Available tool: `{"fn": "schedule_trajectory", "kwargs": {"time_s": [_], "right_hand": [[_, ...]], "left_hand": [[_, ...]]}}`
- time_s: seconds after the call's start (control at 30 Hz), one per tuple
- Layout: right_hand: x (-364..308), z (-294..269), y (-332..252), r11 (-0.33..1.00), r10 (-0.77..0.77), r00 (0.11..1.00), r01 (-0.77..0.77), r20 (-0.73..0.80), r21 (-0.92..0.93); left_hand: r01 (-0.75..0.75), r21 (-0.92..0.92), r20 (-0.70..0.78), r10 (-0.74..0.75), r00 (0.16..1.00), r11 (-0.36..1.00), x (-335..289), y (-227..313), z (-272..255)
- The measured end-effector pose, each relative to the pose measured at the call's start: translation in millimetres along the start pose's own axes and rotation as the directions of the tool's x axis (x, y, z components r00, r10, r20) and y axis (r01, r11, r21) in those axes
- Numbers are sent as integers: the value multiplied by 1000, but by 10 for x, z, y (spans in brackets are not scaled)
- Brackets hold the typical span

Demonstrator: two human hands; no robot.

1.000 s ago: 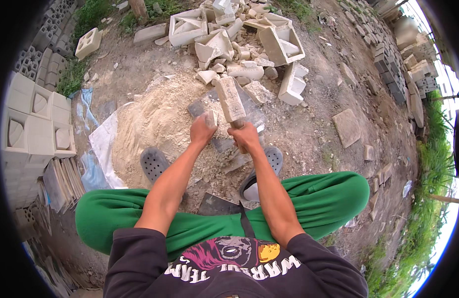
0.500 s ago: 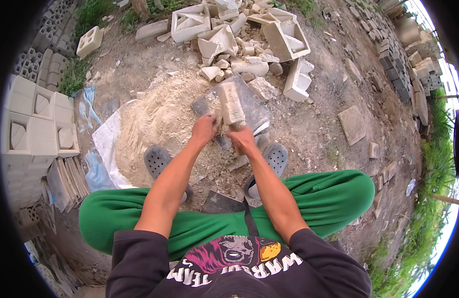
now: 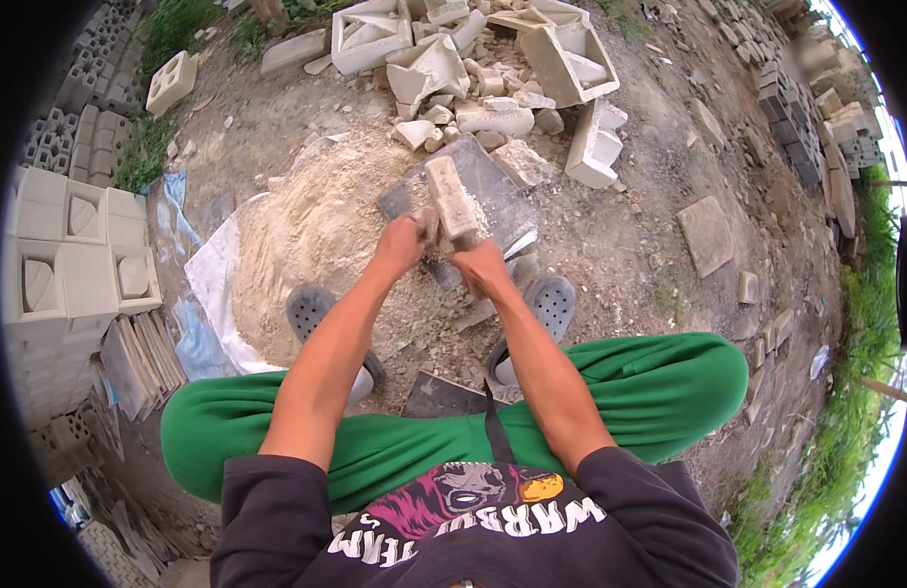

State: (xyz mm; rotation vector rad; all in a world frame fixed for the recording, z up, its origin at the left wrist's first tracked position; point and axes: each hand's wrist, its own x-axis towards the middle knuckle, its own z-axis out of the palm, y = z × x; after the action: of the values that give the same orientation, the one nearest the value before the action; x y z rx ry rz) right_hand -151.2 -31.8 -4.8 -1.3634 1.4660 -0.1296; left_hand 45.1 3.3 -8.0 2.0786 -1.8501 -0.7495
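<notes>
The right hand (image 3: 483, 268) is wrapped round a block-headed mallet (image 3: 453, 201), which points to 11 o'clock over a dark slab (image 3: 495, 174); whether it touches is unclear. The left hand (image 3: 402, 243) sits just beside it, fingers curled; I cannot tell what it grips. At 9 o'clock from the hands, a pale crumb heap (image 3: 297, 235) lies partly on a white sheet (image 3: 213, 289). Farther out, stacked moulded blocks (image 3: 87, 274) hold curved inserts (image 3: 39, 284) in square recesses. An open box-shaped block (image 3: 547, 73) at 1 o'clock contains a slanting piece (image 3: 583, 69).
</notes>
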Motion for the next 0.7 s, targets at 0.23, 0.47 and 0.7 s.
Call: {"fn": "schedule_trajectory", "kwargs": {"time_s": [0.23, 0.47, 0.7], "right_hand": [[-122, -154, -322, 965, -28, 999, 34, -28, 259], [-187, -21, -395, 899, -181, 961, 247, -208, 361], [-226, -100, -382, 991, 95, 995, -93, -18, 94]], "left_hand": [[46, 50, 67, -50, 997, 998, -82, -13, 7], [28, -42, 23, -28, 999, 999, -19, -41, 19], [56, -48, -19, -57, 998, 997, -67, -101, 54]]}}
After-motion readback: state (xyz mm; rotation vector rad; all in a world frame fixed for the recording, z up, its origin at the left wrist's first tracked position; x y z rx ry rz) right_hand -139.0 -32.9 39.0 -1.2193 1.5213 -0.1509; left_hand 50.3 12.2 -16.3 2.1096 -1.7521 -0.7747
